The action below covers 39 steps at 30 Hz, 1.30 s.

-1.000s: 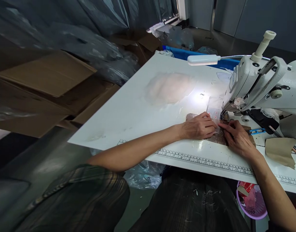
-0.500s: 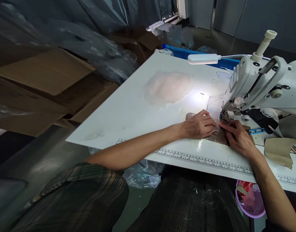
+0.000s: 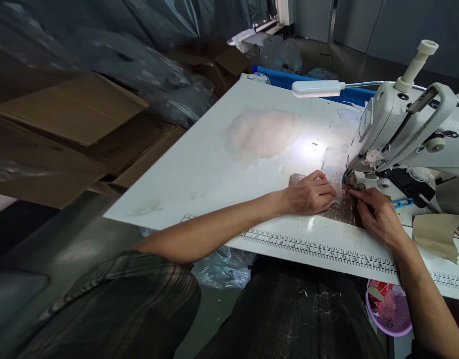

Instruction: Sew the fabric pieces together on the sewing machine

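Note:
Beside the needle of a white sewing machine (image 3: 388, 124), a clear plastic piece with small pink marks (image 3: 334, 175) lies on the table. Under and in front of it is a thin brown see-through sheet (image 3: 345, 212). My left hand (image 3: 312, 193) presses down on the clear piece, fingers bent and held together; its fingertips partly cover the piece. My right hand (image 3: 381, 214) rests on the brown sheet, index finger stretched toward the presser foot (image 3: 349, 178) and thumb apart from it. A crumpled clear bit (image 3: 296, 178) shows behind my left hand.
The white table (image 3: 199, 169) has a printed ruler along its front edge. A lamp (image 3: 317, 89) reaches over it. Blue thread snips (image 3: 402, 203) and a tan scrap (image 3: 437, 234) lie at right. Below hangs a purple basket (image 3: 394, 324); cardboard boxes (image 3: 72, 109) stand left.
My right hand has slid a little to the right and its index finger has drawn back from my left fingertips, baring more of the brown sheet. My left hand stays nearly still.

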Each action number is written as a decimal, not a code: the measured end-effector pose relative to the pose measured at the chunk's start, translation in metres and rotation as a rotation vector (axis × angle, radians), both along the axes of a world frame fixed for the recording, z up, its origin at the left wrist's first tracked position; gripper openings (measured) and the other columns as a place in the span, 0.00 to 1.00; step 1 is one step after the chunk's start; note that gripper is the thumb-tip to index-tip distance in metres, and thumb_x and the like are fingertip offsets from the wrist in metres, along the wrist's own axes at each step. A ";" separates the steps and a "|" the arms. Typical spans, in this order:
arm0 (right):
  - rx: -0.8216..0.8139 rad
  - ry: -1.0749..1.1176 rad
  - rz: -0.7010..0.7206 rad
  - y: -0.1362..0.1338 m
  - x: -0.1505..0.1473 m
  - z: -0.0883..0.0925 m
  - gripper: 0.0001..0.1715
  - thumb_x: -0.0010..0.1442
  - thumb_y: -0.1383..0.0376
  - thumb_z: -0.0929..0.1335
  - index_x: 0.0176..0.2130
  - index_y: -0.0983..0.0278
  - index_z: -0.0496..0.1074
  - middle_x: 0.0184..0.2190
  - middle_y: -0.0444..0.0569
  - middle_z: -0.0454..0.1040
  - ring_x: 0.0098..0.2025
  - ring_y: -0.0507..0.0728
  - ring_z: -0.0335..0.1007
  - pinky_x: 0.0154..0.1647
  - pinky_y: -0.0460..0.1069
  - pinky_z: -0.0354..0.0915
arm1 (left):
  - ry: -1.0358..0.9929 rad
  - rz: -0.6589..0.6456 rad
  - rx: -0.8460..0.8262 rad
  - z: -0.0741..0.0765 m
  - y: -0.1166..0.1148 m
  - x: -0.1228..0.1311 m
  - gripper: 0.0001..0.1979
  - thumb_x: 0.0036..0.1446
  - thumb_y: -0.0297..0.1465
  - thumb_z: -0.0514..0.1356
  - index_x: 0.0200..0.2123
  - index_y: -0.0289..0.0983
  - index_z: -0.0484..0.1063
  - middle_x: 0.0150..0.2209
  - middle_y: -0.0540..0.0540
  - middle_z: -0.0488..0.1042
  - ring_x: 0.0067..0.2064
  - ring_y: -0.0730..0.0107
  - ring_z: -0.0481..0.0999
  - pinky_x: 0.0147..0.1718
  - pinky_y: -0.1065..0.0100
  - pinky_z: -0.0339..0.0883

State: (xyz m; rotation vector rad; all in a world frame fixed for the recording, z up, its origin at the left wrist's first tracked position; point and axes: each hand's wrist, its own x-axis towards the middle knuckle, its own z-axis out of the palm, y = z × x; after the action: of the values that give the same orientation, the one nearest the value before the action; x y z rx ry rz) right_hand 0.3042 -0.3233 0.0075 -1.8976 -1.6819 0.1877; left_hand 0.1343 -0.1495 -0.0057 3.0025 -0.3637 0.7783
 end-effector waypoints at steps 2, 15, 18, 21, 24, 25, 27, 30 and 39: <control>-0.022 -0.043 0.079 -0.001 -0.004 0.002 0.24 0.63 0.66 0.60 0.55 0.57 0.75 0.41 0.52 0.73 0.40 0.57 0.71 0.44 0.54 0.71 | -0.005 0.004 0.018 0.000 0.000 0.000 0.16 0.69 0.28 0.51 0.33 0.38 0.76 0.39 0.48 0.81 0.37 0.71 0.76 0.45 0.61 0.66; -0.006 -0.233 0.141 -0.001 -0.012 -0.003 0.22 0.64 0.67 0.61 0.52 0.61 0.77 0.40 0.56 0.69 0.42 0.59 0.68 0.43 0.56 0.71 | -0.074 -0.002 -0.080 0.017 0.014 -0.006 0.32 0.64 0.57 0.48 0.44 0.34 0.73 0.44 0.39 0.78 0.39 0.61 0.72 0.41 0.58 0.62; 0.001 -0.237 0.138 -0.001 -0.013 -0.002 0.22 0.64 0.67 0.61 0.51 0.61 0.78 0.40 0.56 0.70 0.41 0.59 0.68 0.42 0.56 0.72 | 0.004 -0.003 -0.097 0.018 0.020 -0.004 0.33 0.67 0.55 0.42 0.47 0.33 0.72 0.46 0.39 0.78 0.39 0.62 0.72 0.39 0.60 0.62; -0.013 -0.242 0.125 -0.001 -0.013 -0.003 0.22 0.64 0.67 0.61 0.51 0.59 0.78 0.40 0.56 0.70 0.41 0.58 0.68 0.42 0.56 0.72 | 0.062 -0.025 -0.123 0.013 0.022 -0.002 0.32 0.68 0.54 0.42 0.50 0.33 0.71 0.48 0.38 0.77 0.41 0.60 0.72 0.41 0.59 0.64; -0.005 -0.235 0.126 -0.001 -0.012 -0.004 0.22 0.64 0.67 0.61 0.51 0.59 0.78 0.40 0.56 0.70 0.41 0.59 0.68 0.42 0.55 0.71 | 0.088 -0.040 -0.167 0.007 0.023 0.000 0.29 0.68 0.52 0.46 0.51 0.33 0.70 0.49 0.36 0.76 0.45 0.59 0.73 0.45 0.57 0.67; 0.004 -0.232 0.131 -0.001 -0.012 -0.004 0.22 0.64 0.67 0.61 0.51 0.60 0.78 0.40 0.56 0.70 0.41 0.59 0.68 0.41 0.55 0.71 | 0.086 -0.046 -0.179 0.006 0.023 0.000 0.28 0.68 0.51 0.47 0.52 0.33 0.70 0.48 0.36 0.76 0.45 0.59 0.73 0.45 0.56 0.68; 0.015 -0.229 0.137 -0.001 -0.012 -0.005 0.22 0.64 0.67 0.61 0.51 0.60 0.78 0.40 0.56 0.70 0.41 0.59 0.68 0.41 0.55 0.71 | 0.063 -0.062 -0.194 0.003 0.023 0.000 0.28 0.68 0.50 0.48 0.51 0.32 0.70 0.47 0.35 0.76 0.45 0.59 0.74 0.45 0.56 0.69; 0.005 -0.238 0.141 -0.002 -0.012 -0.003 0.22 0.63 0.67 0.62 0.52 0.59 0.78 0.40 0.55 0.70 0.41 0.58 0.68 0.40 0.55 0.71 | 0.028 -0.078 -0.198 0.000 0.024 -0.001 0.28 0.68 0.50 0.48 0.51 0.30 0.70 0.46 0.33 0.76 0.45 0.58 0.74 0.44 0.56 0.70; -0.007 -0.273 0.113 0.000 -0.014 -0.005 0.21 0.64 0.67 0.62 0.51 0.58 0.78 0.38 0.54 0.69 0.40 0.58 0.68 0.39 0.55 0.72 | 0.097 0.040 -0.094 0.002 0.018 0.000 0.31 0.68 0.53 0.45 0.54 0.33 0.69 0.48 0.36 0.74 0.44 0.58 0.72 0.44 0.56 0.65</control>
State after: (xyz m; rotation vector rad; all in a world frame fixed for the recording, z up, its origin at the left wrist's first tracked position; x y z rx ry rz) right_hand 0.2904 -0.3235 0.0030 -1.9022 -1.9723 -0.0232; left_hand 0.1343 -0.1316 -0.0042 2.9535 -0.2579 0.6306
